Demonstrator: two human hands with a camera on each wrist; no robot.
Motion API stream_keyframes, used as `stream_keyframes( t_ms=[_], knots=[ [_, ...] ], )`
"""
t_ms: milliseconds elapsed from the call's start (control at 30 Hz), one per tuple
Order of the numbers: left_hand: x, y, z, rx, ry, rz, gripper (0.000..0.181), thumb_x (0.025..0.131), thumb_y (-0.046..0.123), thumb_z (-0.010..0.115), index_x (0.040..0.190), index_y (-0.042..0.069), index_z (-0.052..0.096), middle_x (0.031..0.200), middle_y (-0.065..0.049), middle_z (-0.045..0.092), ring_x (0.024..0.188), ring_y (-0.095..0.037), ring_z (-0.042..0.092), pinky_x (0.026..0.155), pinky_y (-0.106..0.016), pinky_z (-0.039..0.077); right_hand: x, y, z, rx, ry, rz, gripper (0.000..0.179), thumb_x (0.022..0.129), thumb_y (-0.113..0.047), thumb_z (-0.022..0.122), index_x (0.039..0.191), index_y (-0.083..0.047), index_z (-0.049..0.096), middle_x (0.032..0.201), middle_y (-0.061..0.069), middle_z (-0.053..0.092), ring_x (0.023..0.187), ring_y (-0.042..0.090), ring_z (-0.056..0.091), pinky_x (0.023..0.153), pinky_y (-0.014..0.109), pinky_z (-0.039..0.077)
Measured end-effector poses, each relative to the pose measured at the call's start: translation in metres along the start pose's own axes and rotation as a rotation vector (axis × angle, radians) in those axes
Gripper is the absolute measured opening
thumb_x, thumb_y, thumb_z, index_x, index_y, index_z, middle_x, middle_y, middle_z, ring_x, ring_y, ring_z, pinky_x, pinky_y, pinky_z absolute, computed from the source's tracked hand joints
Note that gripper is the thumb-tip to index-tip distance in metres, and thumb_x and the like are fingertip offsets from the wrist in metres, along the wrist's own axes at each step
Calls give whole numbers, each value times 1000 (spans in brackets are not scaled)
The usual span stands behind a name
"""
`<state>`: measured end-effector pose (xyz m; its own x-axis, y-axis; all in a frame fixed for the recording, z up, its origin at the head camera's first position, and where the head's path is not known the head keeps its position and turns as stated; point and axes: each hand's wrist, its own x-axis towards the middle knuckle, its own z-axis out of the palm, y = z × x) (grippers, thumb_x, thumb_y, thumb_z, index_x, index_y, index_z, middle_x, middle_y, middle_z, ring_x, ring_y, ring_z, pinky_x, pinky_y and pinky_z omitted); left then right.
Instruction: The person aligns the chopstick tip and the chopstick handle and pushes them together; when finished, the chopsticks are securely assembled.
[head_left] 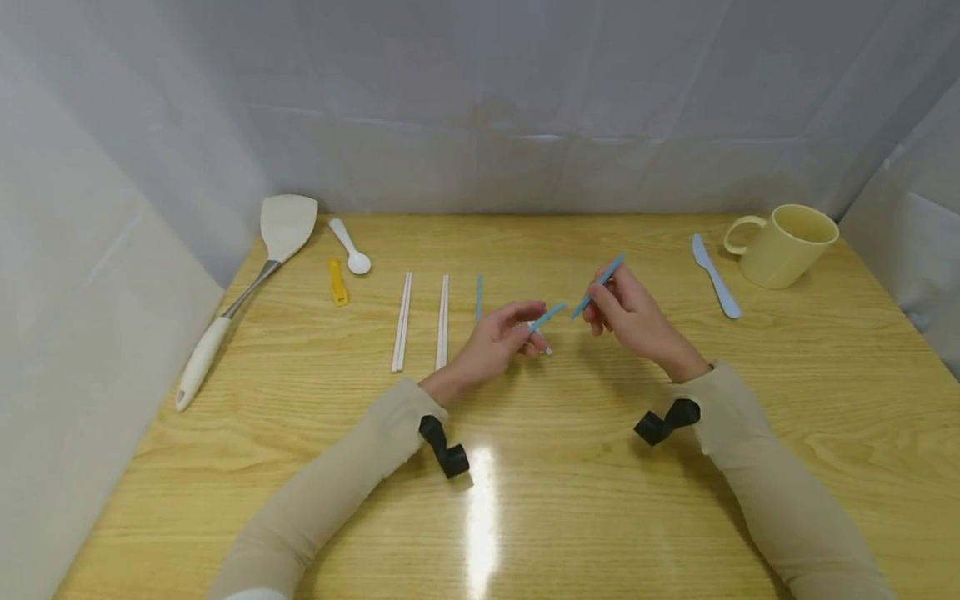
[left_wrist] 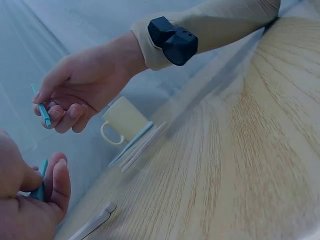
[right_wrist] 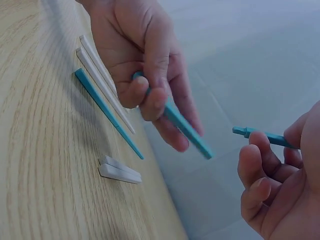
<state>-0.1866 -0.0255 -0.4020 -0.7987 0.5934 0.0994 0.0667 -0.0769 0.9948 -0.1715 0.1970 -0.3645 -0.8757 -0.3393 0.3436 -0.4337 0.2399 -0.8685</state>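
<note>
My left hand pinches a short blue chopstick half between thumb and fingers, above the middle of the table. Close on its right, my right hand grips another blue chopstick half, tilted up to the right. A small gap separates the two pieces. In the right wrist view, the right hand's piece ends in a narrower stepped tip, pointing towards the left hand's piece. A whole blue chopstick with a joint line lies on the table, partly behind my left hand in the head view.
Two pairs of white chopsticks lie left of my hands; white ends show beneath the left fingers. Farther left are a white spatula, a white spoon and a yellow utensil piece. A light-blue knife and yellow mug stand right.
</note>
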Motion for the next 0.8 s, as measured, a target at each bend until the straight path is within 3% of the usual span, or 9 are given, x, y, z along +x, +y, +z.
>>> stream_keyframes(
  t_ms=[100, 200, 367, 467, 567, 667, 800],
  knots=[
    [0, 2, 2, 34, -29, -84, 43, 101, -5, 34, 144, -7, 33, 126, -31, 52, 83, -11, 56, 72, -21, 47, 0, 0, -1, 22, -2, -13, 12, 104, -5, 31, 97, 3, 37, 72, 3, 54, 53, 18, 50, 49, 25, 41],
    [0, 3, 4, 15, -42, -108, 42, 101, -8, 31, 142, -9, 35, 116, -28, 53, 84, -16, 53, 71, -23, 45, -1, 1, -2, 38, -7, -18, 14, 104, -7, 31, 97, 2, 38, 73, 2, 54, 53, 18, 50, 49, 26, 41],
    [-1, 0, 5, 9, -92, -45, 31, 100, -7, 35, 128, -18, 41, 108, -33, 56, 89, -21, 65, 85, -34, 52, -1, 2, -1, 49, -5, -26, 14, 104, -7, 31, 98, 3, 37, 72, 2, 53, 52, 16, 49, 48, 27, 40],
    [-1, -4, 5, 59, -143, 29, 25, 102, -1, 38, 120, -18, 44, 109, -35, 61, 96, -32, 67, 92, -42, 51, -1, 0, 1, 46, 10, -38, 13, 104, -5, 31, 99, 5, 37, 72, 4, 52, 53, 15, 48, 48, 26, 40],
    [-3, -5, 8, 126, -165, 75, 22, 103, 4, 40, 113, -14, 48, 108, -31, 65, 99, -39, 65, 91, -42, 51, -1, -3, 4, 8, 34, -66, 12, 103, -3, 34, 99, 8, 37, 77, 6, 51, 58, 13, 49, 51, 24, 40],
    [-5, -5, 11, 159, -164, 72, 23, 102, 6, 44, 113, -13, 52, 107, -28, 67, 94, -41, 66, 85, -37, 53, -1, -7, 6, -37, 55, -89, 11, 102, -2, 36, 100, 9, 40, 86, 6, 54, 66, 12, 52, 55, 24, 40],
    [-6, -7, 16, 119, -174, 33, 25, 101, 4, 46, 116, -15, 52, 107, -30, 67, 93, -42, 67, 81, -35, 56, -2, -11, 8, -45, 58, -89, 12, 103, -4, 38, 100, 7, 42, 94, 9, 59, 72, 12, 57, 58, 26, 43]
  ],
)
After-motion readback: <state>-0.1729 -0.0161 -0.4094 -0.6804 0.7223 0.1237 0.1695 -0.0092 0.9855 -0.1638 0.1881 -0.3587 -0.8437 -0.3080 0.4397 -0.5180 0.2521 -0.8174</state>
